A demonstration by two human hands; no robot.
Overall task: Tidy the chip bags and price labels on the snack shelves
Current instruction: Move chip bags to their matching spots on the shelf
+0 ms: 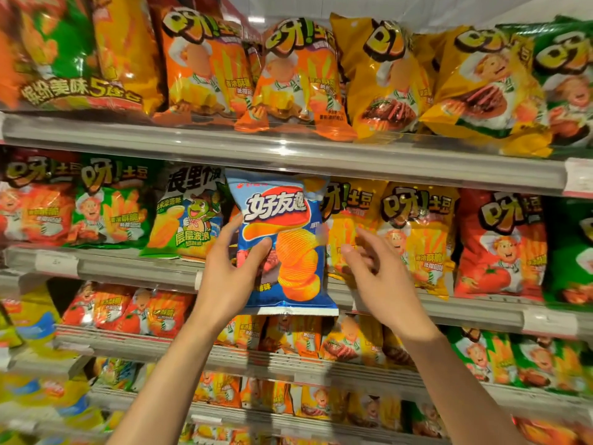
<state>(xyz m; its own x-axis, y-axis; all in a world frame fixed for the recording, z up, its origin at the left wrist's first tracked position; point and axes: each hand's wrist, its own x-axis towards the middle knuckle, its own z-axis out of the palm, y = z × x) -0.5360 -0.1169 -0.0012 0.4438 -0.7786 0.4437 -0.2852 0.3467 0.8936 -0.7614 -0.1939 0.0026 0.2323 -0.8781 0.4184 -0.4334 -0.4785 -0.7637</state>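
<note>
My left hand [229,271] grips the blue chip bag [282,242] by its lower left edge; my thumb lies across the front of it, and the other fingers curl out of sight behind; the bag stands upright, lifted in front of the middle shelf [134,268], its bottom seam hanging below the shelf's front rail. My right hand [375,271] is just to the right of the bag, apart from it, holding nothing; its fingers are loosely spread and half bent, tips turned toward the yellow bag [348,226] behind them, though I cannot tell whether they touch it.

Left of my left thumb, on the same shelf, stands a green and yellow bag with a frog figure [187,216]; further left stand a green bag [110,203] and a red one [35,207]. Right of my right fingers stands another yellow bag [417,236], then a red bag with a tomato [500,245]. Above my fingertips runs the grey rail of the upper shelf [288,152], carrying orange bags [199,65] and yellow bags [385,75]; a white price label [579,176] sits at that rail's far right end. Another price label [56,263] is clipped to the middle rail well left of my left hand; a third [550,322] sits on that rail far to the right of my right wrist. Below my wrists lower shelves hold more orange and red bags, blurred.
</note>
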